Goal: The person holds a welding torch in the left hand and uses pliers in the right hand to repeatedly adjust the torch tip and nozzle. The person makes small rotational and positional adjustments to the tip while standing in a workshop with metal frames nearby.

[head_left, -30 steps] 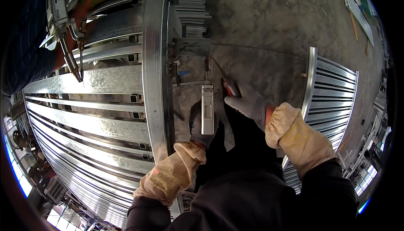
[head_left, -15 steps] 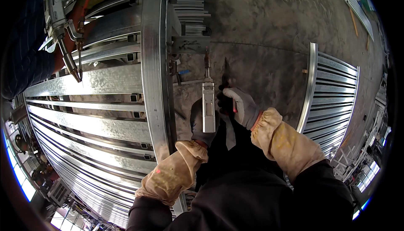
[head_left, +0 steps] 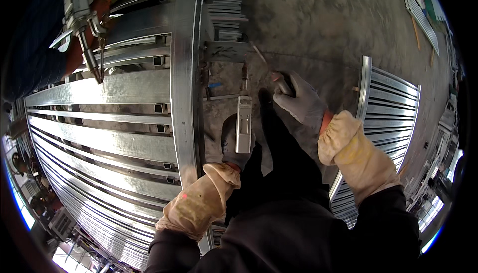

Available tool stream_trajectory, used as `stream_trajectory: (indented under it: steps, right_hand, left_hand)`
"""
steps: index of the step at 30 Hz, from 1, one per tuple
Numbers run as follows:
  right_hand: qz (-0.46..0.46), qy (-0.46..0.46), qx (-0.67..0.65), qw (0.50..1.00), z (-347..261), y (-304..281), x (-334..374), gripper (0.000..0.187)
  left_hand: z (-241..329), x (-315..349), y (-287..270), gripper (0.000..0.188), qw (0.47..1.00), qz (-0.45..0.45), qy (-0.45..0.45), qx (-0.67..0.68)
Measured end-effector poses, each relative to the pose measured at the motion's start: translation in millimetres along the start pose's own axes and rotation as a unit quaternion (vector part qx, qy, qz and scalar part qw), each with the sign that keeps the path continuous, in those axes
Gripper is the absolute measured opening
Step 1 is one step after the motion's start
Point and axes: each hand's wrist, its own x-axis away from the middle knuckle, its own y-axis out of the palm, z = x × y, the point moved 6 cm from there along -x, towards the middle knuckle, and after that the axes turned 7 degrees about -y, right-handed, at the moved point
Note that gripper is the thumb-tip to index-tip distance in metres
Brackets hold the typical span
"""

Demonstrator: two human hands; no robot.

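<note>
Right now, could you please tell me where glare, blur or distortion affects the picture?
Head view: glare whitens the left-side bars, which bow toward the rim; the floor is dim; the thin tool in the right hand looks slightly blurred.

One box-bodied silver tool, one two-pronged silver tool, one thin-shafted hand tool and two tan oversleeves were in view. There were at least two slatted metal frames, at least five open square tube ends and one blue scrap.
</note>
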Motion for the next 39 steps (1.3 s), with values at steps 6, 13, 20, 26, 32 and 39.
stream_trajectory:
  steps: [6,13,20,26,32,39]
  right_hand:
    - [0.066,0.031,-0.261,0.963,23,19,52,0.045]
    - [-0.183,0.139,-0.157,0.961,-8,44,128,0.031]
    - [-0.420,0.211,0.109,0.876,-78,44,180,0.040]
    - [-0.494,0.256,0.232,0.798,-104,49,194,0.053]
    - [-0.517,0.256,0.290,0.763,-123,50,202,0.042]
    - [-0.533,0.407,0.449,0.590,-152,77,193,0.031]
  left_hand:
    - [-8,46,-35,0.032,0.968,-0.056,-0.167,0.180]
    - [39,110,-129,0.048,0.999,-0.043,-0.030,0.015]
    - [57,164,-175,0.050,0.998,-0.059,0.020,0.014]
    - [58,198,-160,0.047,0.999,-0.025,0.029,0.003]
    - [60,209,-150,0.044,0.997,-0.009,0.044,-0.058]
    - [58,218,-127,0.038,0.995,0.007,0.065,-0.081]
